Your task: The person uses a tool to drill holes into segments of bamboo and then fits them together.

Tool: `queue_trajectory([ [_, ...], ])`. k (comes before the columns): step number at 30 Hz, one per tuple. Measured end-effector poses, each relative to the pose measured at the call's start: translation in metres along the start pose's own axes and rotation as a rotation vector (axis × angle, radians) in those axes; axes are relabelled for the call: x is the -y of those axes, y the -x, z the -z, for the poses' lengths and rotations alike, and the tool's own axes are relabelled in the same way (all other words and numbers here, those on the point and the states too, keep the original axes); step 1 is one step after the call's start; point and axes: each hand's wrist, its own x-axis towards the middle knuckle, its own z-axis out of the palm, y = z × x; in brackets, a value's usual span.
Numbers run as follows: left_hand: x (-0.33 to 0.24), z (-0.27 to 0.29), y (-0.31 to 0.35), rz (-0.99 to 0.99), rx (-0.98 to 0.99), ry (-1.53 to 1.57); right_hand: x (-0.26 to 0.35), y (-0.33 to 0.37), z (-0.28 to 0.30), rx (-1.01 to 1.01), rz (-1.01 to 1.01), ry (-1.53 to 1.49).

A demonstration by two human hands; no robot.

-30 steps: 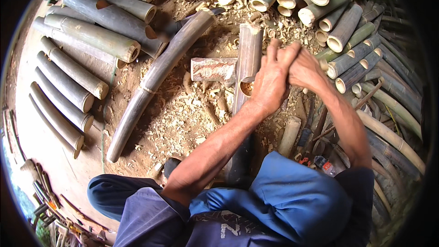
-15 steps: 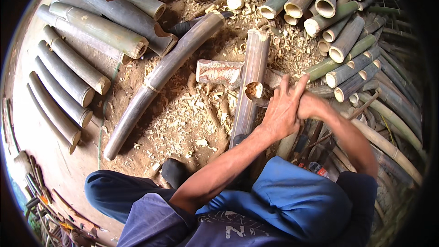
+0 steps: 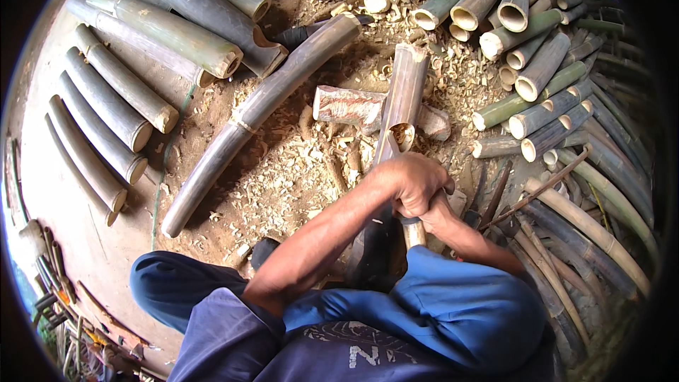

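Observation:
A ridged bamboo pole (image 3: 409,88) slants away from me, with a cut opening (image 3: 402,136) partway along its upper side. A thin grey blade shows beside the opening, just beyond my fingers, and a pale wooden handle (image 3: 415,233) comes out below my hands toward my knee; I take both for one knife. My left hand (image 3: 416,178) is closed over the knife, low above the pole. Just below it, my right hand (image 3: 431,209) is closed around the same knife, partly hidden by the left. The pole's near end is hidden by my hands and arm.
A short rough log (image 3: 346,107) lies crosswise under the pole. Left of it rests a long bamboo pole (image 3: 244,117). Cut bamboo pieces (image 3: 134,85) line the far left, and more tubes (image 3: 488,0) pile up along the right. Pale wood shavings (image 3: 283,159) cover the ground.
Both hands have drawn back toward my body, bringing the knife with them. The opening in the pole shows from a shifted view, and the wooden handle has come into sight near my knee.

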Motion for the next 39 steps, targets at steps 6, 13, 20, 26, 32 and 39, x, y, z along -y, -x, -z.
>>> queue_trajectory([
  [6,-0.011,-0.010,-0.032,0.089,-0.090,-0.171,0.019,0.001,0.015,-0.029,0.108,0.227],
  [13,-0.040,-0.023,-0.069,0.134,-0.607,-0.396,0.026,-0.038,0.105,-0.503,0.694,0.758],
  [20,0.005,-0.020,-0.076,-0.123,-1.473,0.071,0.116,-0.078,0.080,-0.529,1.345,1.320],
  [26,0.004,-0.020,-0.060,-0.119,-1.344,0.097,0.108,-0.068,0.074,-0.499,1.098,1.398],
  [32,-0.027,-0.004,-0.057,0.142,-0.775,-0.197,0.085,-0.032,0.083,-0.481,0.607,1.032],
  [39,0.014,-0.019,-0.049,-0.293,-1.599,0.153,0.160,-0.044,0.032,-0.429,0.852,1.538],
])
